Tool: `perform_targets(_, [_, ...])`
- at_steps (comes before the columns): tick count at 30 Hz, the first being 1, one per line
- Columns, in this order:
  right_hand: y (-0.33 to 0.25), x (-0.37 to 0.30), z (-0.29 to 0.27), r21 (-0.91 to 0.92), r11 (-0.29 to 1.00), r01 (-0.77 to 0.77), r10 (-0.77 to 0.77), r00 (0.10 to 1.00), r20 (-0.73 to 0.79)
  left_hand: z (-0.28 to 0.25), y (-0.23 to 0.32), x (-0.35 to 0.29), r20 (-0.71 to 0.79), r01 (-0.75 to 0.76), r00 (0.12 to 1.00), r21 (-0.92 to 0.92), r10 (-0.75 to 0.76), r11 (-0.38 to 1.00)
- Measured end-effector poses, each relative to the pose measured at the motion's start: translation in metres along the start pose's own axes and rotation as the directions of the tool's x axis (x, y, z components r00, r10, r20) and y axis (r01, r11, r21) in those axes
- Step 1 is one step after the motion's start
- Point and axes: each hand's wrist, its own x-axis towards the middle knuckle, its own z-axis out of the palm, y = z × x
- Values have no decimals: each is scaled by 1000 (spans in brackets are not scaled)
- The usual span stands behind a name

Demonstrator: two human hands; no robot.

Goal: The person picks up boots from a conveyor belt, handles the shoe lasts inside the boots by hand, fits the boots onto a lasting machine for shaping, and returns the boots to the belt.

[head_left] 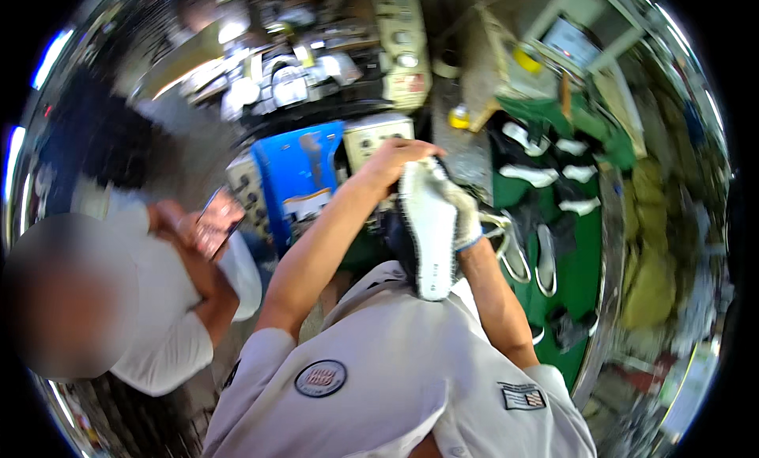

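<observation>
In front of my chest I hold a black shoe (428,236) upright, its long white underside turned toward me and dark stitches running along the edge. The fingers of my bare left hand (399,159) are curled over its upper end. My right hand (465,213), in a pale work glove with a blue cuff, grips the shoe's right side. Part of the black upper shows along the left edge; the rest is hidden behind the white underside. The lower end comes close to my grey shirt.
On my right, a green bench (581,280) carries several black-and-white shoes (530,173). Ahead stands a machine with a blue panel (304,169) and a cream control box (379,141). A yellow-capped bottle (458,116) is beyond. At left sits another person (158,292) holding a phone.
</observation>
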Motion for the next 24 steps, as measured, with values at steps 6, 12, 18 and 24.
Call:
perform_targets(6, [-25,-23,3,-74,988,138,-137,990,20,56,33,1,125,14,992,-56,-7,998])
perform_targets(12, [-40,-88,6,-270,928,256,-302,943,-142,102,19,19,335,59,940,36,-68,998])
perform_targets(18, [-13,-183,-43,-259,911,321,-398,851,-343,174,-61,19,514,151,845,37,-148,988])
perform_targets(24, [53,-266,-72,-521,807,279,-582,530,-617,165,-156,17,413,134,819,538,-399,832])
